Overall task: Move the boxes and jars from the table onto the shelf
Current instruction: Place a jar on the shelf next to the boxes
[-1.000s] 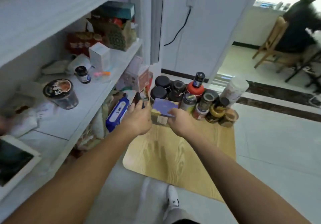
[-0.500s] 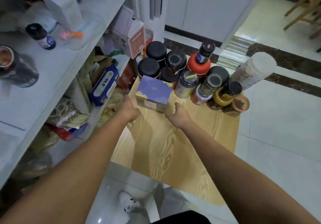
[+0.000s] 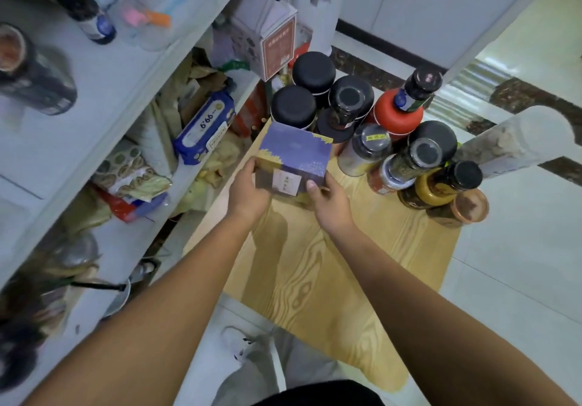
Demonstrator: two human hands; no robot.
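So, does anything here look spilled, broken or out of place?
Nothing spilled or broken. A small bottle is perched atop the red jar, and the lower shelf is crammed with crumpled bags, a blue packet askew among them. The left hand and right hand grip the purple box.

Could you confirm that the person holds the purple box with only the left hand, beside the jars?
Not quite: the head view shows both the left hand and the right hand holding the purple box, beside the jars.

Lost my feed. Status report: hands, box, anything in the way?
Left hand and right hand grip the purple box by its sides. Jars crowd just behind it. Lift-off unclear.
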